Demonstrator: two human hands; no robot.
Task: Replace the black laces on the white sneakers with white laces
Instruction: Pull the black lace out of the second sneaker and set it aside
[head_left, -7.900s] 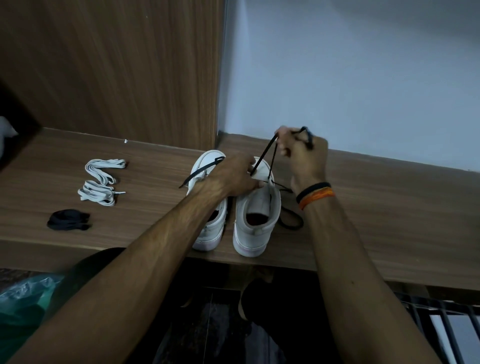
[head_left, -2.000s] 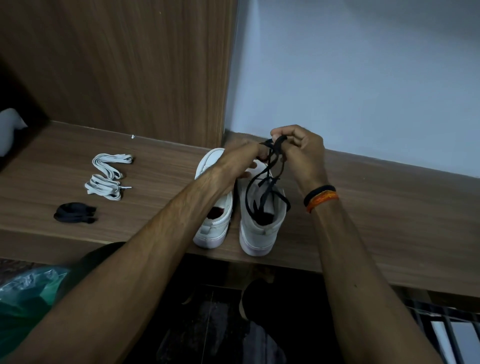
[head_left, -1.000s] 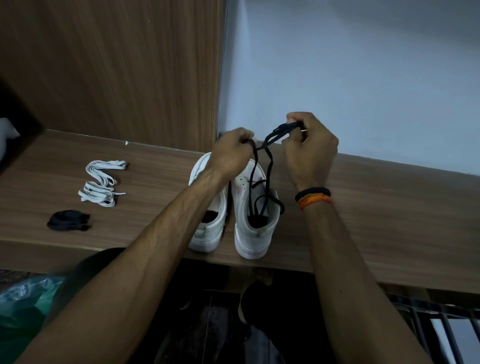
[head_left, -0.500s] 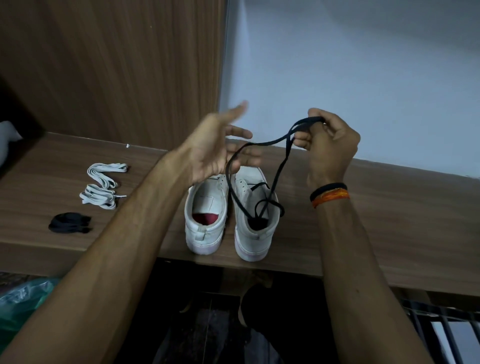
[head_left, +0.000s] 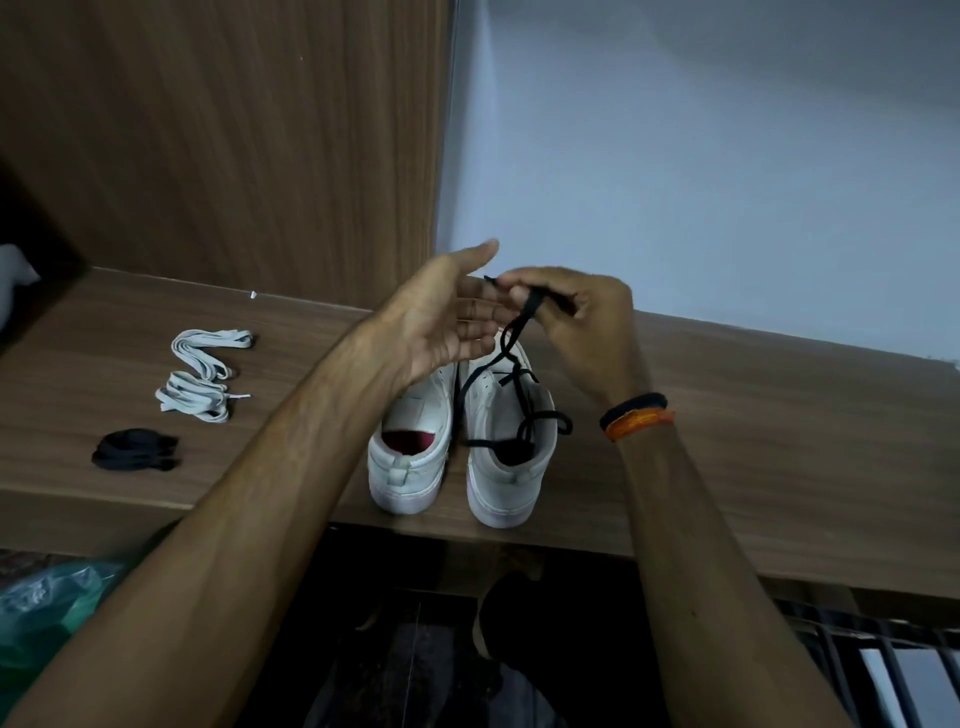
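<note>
Wood-grain counter (head_left: 727, 415) set against a brown wood panel on the left and a pale wall on the right.

Two bundles of white laces (head_left: 205, 371), left part of counter, lying side by side.

One bundled black lace (head_left: 136, 450), just in front of the white laces.

Left hand (head_left: 441, 317), raised above the sneakers, palm turned right, fingers (head_left: 480, 312) straight and loosely spread, holding nothing.

Left sneaker (head_left: 413, 441), unlaced, heel toward the counter edge.

Right sneaker (head_left: 506, 441), touching the left sneaker.

Loose black lace (head_left: 511, 374), hanging into the right sneaker's opening.

Right hand (head_left: 576, 322), fingertips pinching the loose black lace's upper end; black and orange bands at the wrist.
</note>
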